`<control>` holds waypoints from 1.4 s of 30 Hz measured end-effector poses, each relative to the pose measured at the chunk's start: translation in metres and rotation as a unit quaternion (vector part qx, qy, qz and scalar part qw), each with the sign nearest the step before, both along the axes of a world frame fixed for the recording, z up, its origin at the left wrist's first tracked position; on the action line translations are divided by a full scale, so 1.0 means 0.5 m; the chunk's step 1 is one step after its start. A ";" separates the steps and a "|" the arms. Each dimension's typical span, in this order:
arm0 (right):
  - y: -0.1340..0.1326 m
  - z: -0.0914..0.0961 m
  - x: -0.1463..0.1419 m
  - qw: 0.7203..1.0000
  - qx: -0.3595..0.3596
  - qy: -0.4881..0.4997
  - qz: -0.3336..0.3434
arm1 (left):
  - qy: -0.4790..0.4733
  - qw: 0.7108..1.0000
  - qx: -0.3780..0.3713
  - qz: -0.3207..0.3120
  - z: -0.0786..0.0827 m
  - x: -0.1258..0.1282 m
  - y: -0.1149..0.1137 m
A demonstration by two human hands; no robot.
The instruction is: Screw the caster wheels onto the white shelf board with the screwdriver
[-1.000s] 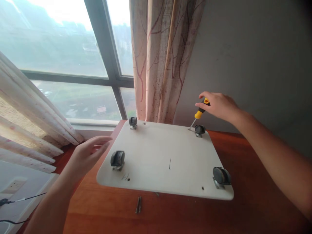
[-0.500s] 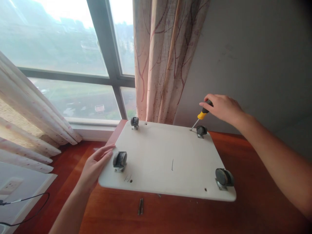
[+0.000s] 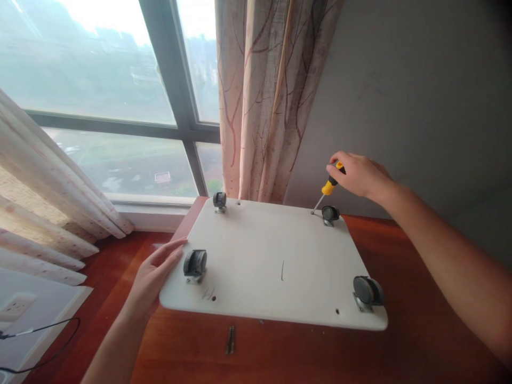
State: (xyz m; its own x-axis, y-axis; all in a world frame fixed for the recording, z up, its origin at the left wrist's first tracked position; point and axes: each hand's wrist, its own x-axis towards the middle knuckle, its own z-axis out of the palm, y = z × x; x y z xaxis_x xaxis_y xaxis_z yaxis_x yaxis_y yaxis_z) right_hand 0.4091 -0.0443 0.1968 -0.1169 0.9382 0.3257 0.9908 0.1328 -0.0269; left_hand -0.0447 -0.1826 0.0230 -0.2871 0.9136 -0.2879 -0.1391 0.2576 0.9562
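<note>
A white board [image 3: 256, 250] with rounded corners lies flat on a reddish wooden surface, its caster wheels [image 3: 195, 264] pointing up near the corners. My right hand [image 3: 356, 173] is closed round the yellow and black handle of a screwdriver [image 3: 328, 186]. The tool leans, its tip at a hole or screw near the board's far right caster [image 3: 330, 214]; the fingers hide part of the handle. At the board's left edge my left hand [image 3: 158, 272] grips the rim, fingers along the side. Two screws [image 3: 230, 340] lie close together in front of the board.
The wooden surface [image 3: 280, 357] extends around the board. Behind it hang patterned curtains [image 3: 264, 106] beside a window [image 3: 100, 80], with a grey wall [image 3: 420, 96] to the right. A black cable [image 3: 76, 341] loops near a wall socket [image 3: 16, 306] at lower left.
The screwdriver handle has turned in my right hand and tilts slightly less, its tip at the same spot. My left hand still grips the board.
</note>
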 end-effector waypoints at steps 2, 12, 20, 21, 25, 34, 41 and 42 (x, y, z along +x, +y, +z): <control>0.006 0.002 0.007 0.997 -0.026 0.036 0.064 | -0.008 1.000 -0.001 0.005 0.000 0.001 0.000; -0.004 -0.001 -0.002 0.999 0.008 -0.016 -0.044 | -0.034 0.999 0.004 0.013 0.010 0.010 -0.002; 0.001 -0.003 0.014 1.000 0.003 0.022 0.021 | -0.045 0.999 0.003 0.015 0.007 0.011 -0.001; -0.001 -0.006 0.011 1.000 0.019 0.001 -0.012 | -0.045 0.999 0.003 0.016 0.006 0.011 -0.001; 0.002 -0.014 0.006 0.999 0.022 0.005 -0.026 | -0.042 0.999 0.003 0.019 0.006 0.012 -0.002; -0.002 -0.010 0.002 1.000 0.023 -0.008 -0.011 | -0.038 0.999 0.002 0.020 0.005 0.012 -0.005; 0.001 -0.012 0.001 0.996 -0.017 0.060 0.065 | -0.046 0.999 -0.003 0.029 0.002 0.010 -0.003; 0.001 -0.011 0.003 0.993 -0.027 0.075 0.084 | -0.046 0.999 -0.003 0.028 0.002 0.011 -0.003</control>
State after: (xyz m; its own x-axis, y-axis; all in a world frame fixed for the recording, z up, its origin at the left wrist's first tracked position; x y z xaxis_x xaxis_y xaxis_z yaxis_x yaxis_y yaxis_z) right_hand 0.4108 -0.0437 0.1915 -0.2276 0.9258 0.3018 0.9388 0.2909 -0.1843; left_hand -0.0393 -0.1843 0.0243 -0.3094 0.8951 -0.3210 -0.2413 0.2526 0.9370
